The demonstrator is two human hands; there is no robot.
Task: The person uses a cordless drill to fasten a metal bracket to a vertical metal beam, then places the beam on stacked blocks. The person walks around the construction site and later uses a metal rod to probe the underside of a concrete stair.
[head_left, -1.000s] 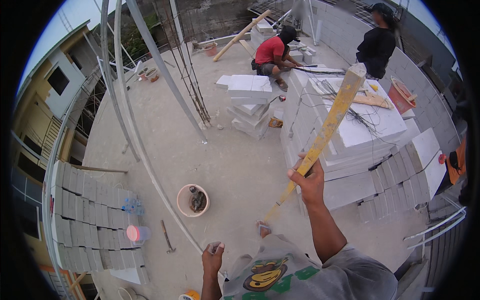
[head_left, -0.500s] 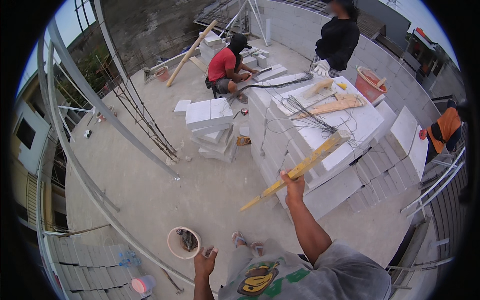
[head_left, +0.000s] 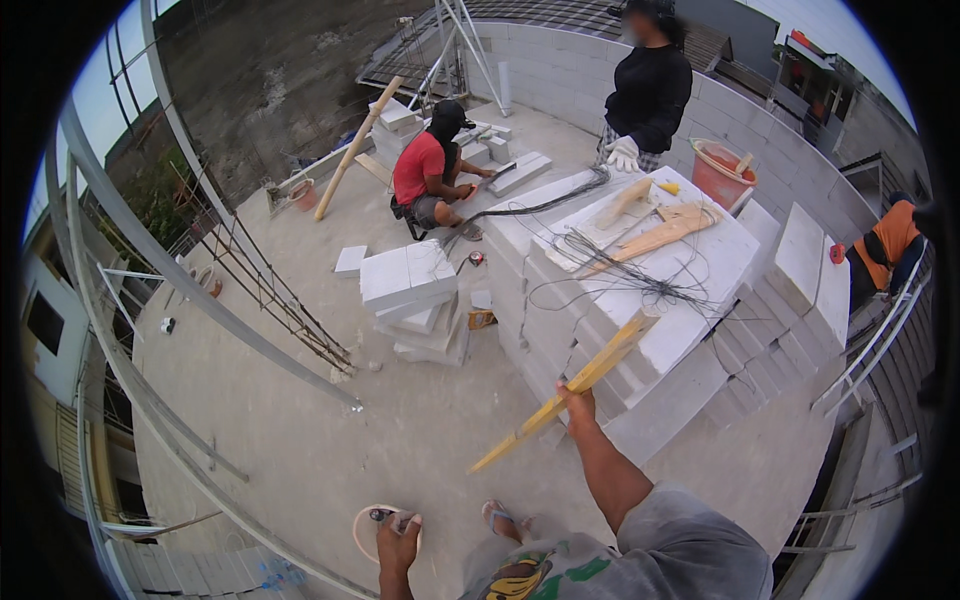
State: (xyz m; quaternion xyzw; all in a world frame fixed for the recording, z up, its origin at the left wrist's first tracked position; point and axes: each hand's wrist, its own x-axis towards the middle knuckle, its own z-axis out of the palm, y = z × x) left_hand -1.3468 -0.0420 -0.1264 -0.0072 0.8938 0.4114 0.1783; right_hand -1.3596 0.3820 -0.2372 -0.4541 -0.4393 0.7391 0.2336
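My right hand (head_left: 577, 408) is wrapped round a long yellow spirit level (head_left: 610, 355), which slants from low left to upper right. Its upper end reaches the near side of a stack of white blocks (head_left: 700, 250). At the lower left, my left hand (head_left: 398, 545) is over a pale round bucket (head_left: 364, 535), fingers curled. A small dark and grey thing (head_left: 380, 514) shows by the fingertips, too small to name. My hand hides most of the bucket's inside.
Thin wire (head_left: 655, 288) and wood pieces (head_left: 660, 230) lie on the blocks. A smaller block pile (head_left: 408, 280) stands left. A person in red (head_left: 418, 170) squats beyond; one in black (head_left: 650, 100) stands behind the stack; one in orange (head_left: 888, 250) is far right. Metal poles (head_left: 210, 290) rise left.
My left hand has moved from beside the bucket to over it. The spirit level stays in my right hand. The whole view has shifted slightly, and the bucket now sits lower in it.
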